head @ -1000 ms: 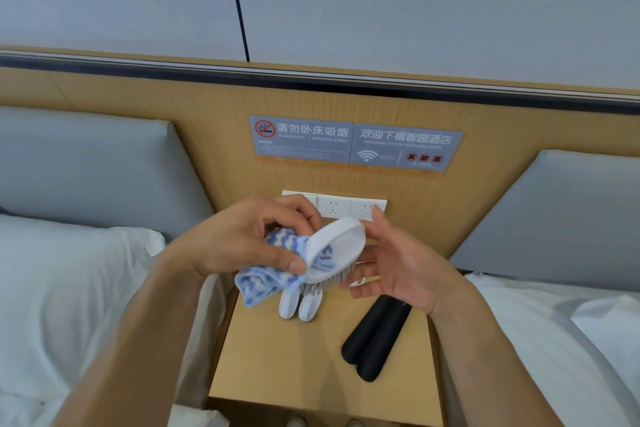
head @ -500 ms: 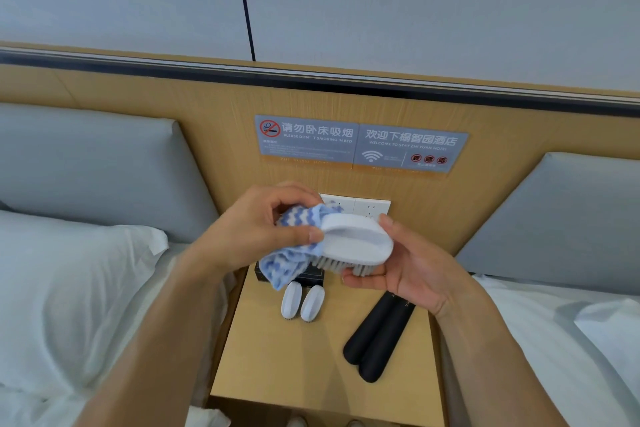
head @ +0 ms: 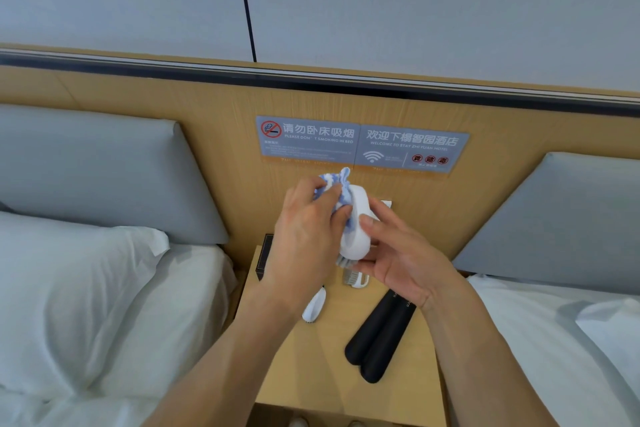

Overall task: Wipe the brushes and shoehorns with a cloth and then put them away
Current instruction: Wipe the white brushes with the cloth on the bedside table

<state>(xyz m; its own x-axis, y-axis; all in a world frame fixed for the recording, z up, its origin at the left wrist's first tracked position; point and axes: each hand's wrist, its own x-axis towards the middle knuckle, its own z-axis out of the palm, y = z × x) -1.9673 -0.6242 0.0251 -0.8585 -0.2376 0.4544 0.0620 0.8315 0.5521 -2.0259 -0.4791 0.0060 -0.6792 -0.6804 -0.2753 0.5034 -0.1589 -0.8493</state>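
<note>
A white brush (head: 356, 229) is held upright above the bedside table (head: 311, 367), gripped by the right hand (head: 398, 253) with its thumb curled over the back, while a blue-and-white cloth (head: 337, 191) is pinched against it by the left hand (head: 308, 229). On the table are seen two black shoehorns (head: 379, 336) lying side by side, a small white brush (head: 314, 305), and what seems to be another brush (head: 355, 279), largely hidden.

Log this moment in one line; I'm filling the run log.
left hand: rubs cloth on brush | right hand: holds brush | shoehorns: on nightstand
</note>
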